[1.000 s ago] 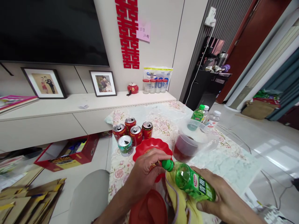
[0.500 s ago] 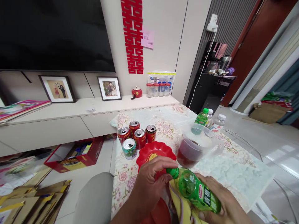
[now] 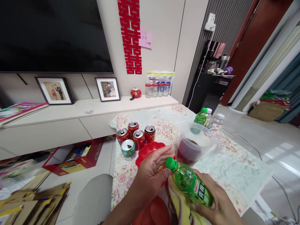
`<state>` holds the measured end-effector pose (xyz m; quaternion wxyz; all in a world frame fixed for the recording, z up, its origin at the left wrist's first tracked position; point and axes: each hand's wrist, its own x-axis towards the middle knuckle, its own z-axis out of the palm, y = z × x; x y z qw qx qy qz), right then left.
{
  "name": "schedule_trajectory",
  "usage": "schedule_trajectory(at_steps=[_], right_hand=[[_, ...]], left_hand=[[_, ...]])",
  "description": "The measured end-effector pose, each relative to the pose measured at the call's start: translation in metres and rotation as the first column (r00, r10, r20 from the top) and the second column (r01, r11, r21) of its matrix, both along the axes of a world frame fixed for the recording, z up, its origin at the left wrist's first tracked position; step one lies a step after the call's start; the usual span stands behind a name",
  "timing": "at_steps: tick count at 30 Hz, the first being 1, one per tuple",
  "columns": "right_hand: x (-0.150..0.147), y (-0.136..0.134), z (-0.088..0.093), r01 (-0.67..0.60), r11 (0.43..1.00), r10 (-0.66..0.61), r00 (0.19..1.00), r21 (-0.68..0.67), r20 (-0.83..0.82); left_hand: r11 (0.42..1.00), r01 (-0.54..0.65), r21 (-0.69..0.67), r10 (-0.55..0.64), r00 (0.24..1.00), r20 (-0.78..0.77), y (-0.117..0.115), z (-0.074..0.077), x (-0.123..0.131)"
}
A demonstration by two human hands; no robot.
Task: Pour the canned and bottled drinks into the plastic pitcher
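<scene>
My right hand (image 3: pixel 217 195) is wrapped round a green plastic drink bottle (image 3: pixel 186 176), held tilted with its neck toward the left. The green cap (image 3: pixel 171 163) sits on the neck. Beside the cap, my left hand (image 3: pixel 151 173) is open, its fingers stretched out and thumb close to the bottle neck. A yellow cloth (image 3: pixel 176 200) lies under the bottle and my right hand. Beyond my left hand is a red scalloped dish (image 3: pixel 146 151), partly covered by it. A clear plastic pitcher (image 3: pixel 191 150) with reddish-brown liquid stands behind the bottle.
Several opened red cans (image 3: pixel 138 140) and a green-and-white can (image 3: pixel 128 150) stand left of the dish. Capped bottles (image 3: pixel 201 117) are at the table's far right. A red basin (image 3: pixel 152 214) is at the near edge, a grey stool (image 3: pixel 95 200) to the left.
My left hand has let go of the bottle cap and its fingers have straightened. The bottle has shifted slightly left and up in my right hand.
</scene>
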<state>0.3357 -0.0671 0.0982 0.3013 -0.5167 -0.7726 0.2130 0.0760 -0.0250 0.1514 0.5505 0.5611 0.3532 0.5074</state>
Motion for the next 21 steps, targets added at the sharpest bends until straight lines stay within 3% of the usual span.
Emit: schedule_trajectory(at_steps=[5,10,13,17,21], right_hand=[[-0.005,0.001,0.003,-0.005,0.994,0.007,1.000,0.109,-0.018],[-0.015,0.003,-0.001,-0.046,0.972,0.055,0.998,0.232,-0.031],[-0.016,0.000,-0.001,-0.001,0.970,0.005,1.000,0.242,-0.015],[0.009,-0.011,-0.003,0.134,0.970,-0.133,0.991,0.205,-0.022],[0.054,-0.023,-0.017,0.262,0.938,-0.255,0.965,0.228,-0.061]], left_hand=[[0.982,-0.063,0.175,0.104,0.967,-0.231,-0.001,0.008,-0.002],[0.973,-0.035,0.230,0.118,0.926,-0.359,-0.003,0.027,-0.001],[0.959,-0.025,0.281,0.143,0.901,-0.410,0.006,0.048,-0.011],[0.936,-0.147,0.320,0.281,0.859,-0.428,0.032,0.087,-0.040],[0.806,-0.268,0.528,0.541,0.694,-0.474,0.071,0.117,-0.051]])
